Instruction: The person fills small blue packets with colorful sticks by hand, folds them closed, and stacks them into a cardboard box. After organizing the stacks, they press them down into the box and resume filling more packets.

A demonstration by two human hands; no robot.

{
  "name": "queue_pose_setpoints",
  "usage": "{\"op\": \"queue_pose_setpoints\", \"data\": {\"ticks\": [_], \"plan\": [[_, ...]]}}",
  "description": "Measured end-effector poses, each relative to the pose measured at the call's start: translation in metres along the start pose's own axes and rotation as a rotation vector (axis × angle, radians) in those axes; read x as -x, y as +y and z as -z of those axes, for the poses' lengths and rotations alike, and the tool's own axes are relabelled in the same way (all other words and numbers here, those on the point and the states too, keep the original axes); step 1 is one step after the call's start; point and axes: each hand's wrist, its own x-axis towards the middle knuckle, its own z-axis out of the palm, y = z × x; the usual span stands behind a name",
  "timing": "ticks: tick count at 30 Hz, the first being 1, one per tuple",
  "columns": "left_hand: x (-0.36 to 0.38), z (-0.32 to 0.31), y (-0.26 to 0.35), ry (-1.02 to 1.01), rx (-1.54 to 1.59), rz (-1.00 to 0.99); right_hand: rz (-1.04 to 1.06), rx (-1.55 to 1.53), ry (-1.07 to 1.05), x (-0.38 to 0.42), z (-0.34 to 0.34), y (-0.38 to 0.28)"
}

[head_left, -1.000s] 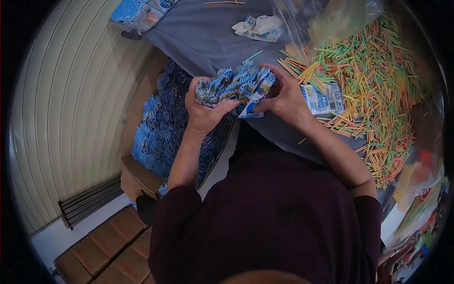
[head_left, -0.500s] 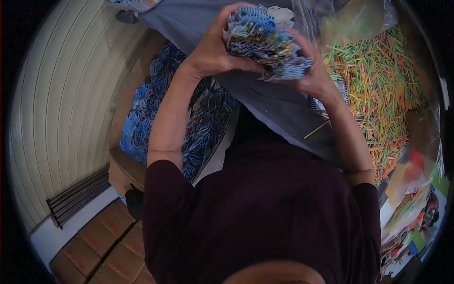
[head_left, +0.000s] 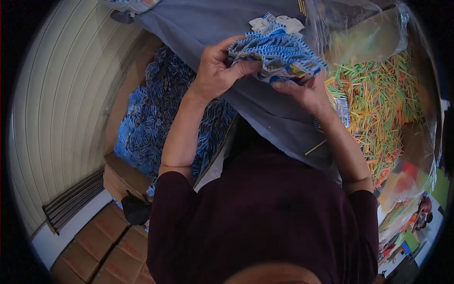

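Between my two hands is a thick bundle of blue-and-white printed packets point(head_left: 279, 52), their striped crimped edges turned up. My left hand point(head_left: 220, 68) grips its left end, thumb across the near side. At the right end my right hand point(head_left: 309, 92) holds it, thumb below and fingers hidden behind. Beneath the bundle is a grey cloth point(head_left: 265, 99) over the work surface. A single loose packet point(head_left: 342, 111) lies on it near my right wrist, and a thin yellow stick point(head_left: 315, 147) lies closer to me. Behind the bundle is a crumpled white piece point(head_left: 289, 22).
To the left, a cardboard box point(head_left: 124, 173) holds a large heap of blue packets point(head_left: 156, 113). On the right, many green, yellow and orange sticks point(head_left: 373, 104) fill a container lined with clear plastic point(head_left: 326, 28). Closed brown cartons point(head_left: 101, 225) stand on the floor at lower left.
Both hands have lowered the bundle slightly toward me and turned it, so more of its blue striped edges face up. It stays held at both ends.
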Motion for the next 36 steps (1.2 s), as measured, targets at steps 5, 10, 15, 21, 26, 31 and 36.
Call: {"op": "queue_pose_setpoints", "data": {"ticks": [5, 10, 15, 21, 26, 31, 36], "plan": [[0.000, 0.003, -0.008, 0.010, 0.004, 0.159, 0.113, 0.145, 0.040, -0.012, 0.007, 0.024], [-0.006, 0.010, 0.009, -0.089, -0.069, 0.005, 0.262, 0.259, 0.024, -0.009, 0.005, 0.014], [-0.010, -0.009, 0.031, -0.109, -0.659, -0.259, 0.090, 0.185, 0.046, -0.005, 0.004, 0.000], [-0.011, -0.039, 0.049, 0.019, -1.040, -0.061, 0.038, 0.134, 0.051, -0.009, 0.020, 0.032], [-0.020, -0.042, 0.046, -0.099, -1.081, -0.009, 0.077, 0.439, 0.116, -0.010, 0.028, 0.034], [-0.017, -0.046, 0.031, -0.070, -1.054, -0.040, 0.226, 0.526, 0.157, -0.014, 0.048, 0.055], [-0.009, -0.048, 0.014, -0.059, -1.027, -0.183, 0.266, 0.790, 0.151, -0.014, 0.055, 0.055]]}}
